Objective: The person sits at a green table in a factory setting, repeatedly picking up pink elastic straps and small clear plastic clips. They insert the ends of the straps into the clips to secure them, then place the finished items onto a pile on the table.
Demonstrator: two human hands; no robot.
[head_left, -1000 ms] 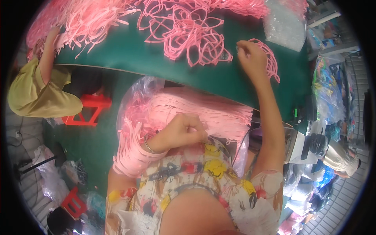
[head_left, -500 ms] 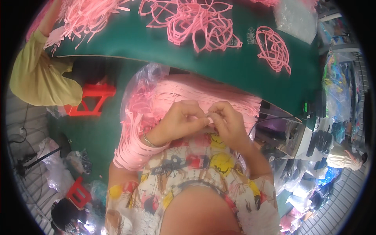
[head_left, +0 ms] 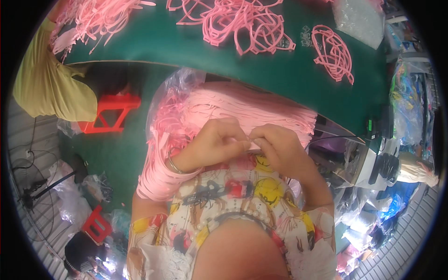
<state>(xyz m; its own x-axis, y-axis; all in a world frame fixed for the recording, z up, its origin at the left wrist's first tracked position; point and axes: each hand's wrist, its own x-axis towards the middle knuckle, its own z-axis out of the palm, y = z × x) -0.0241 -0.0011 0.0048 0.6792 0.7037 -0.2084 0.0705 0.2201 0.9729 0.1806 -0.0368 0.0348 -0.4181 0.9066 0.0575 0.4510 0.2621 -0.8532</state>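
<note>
Pink strip [head_left: 254, 145] was clamped in left grip [head_left: 224, 138] and right grip [head_left: 278, 143], the latter back from the surface [head_left: 294, 70] beyond, making work two-handed.

Soft, pale pink is what I see most: the straps [head_left: 252, 105] across the lap are that shade, and so are the draped loops [head_left: 154, 179]. Over on the deep green tabletop [head_left: 289, 65], the tangled bands [head_left: 224, 28] look a rosier pink. The floor [head_left: 126, 163] is dull green. The blouse [head_left: 233, 186] has a white ground scattered with yellow, red and blue-grey figures, and whitish beads [head_left: 247, 214]. Nearby, a co-worker's top [head_left: 51, 88] is plain olive-yellow, a stool [head_left: 126, 100] bright orange-red.
</note>
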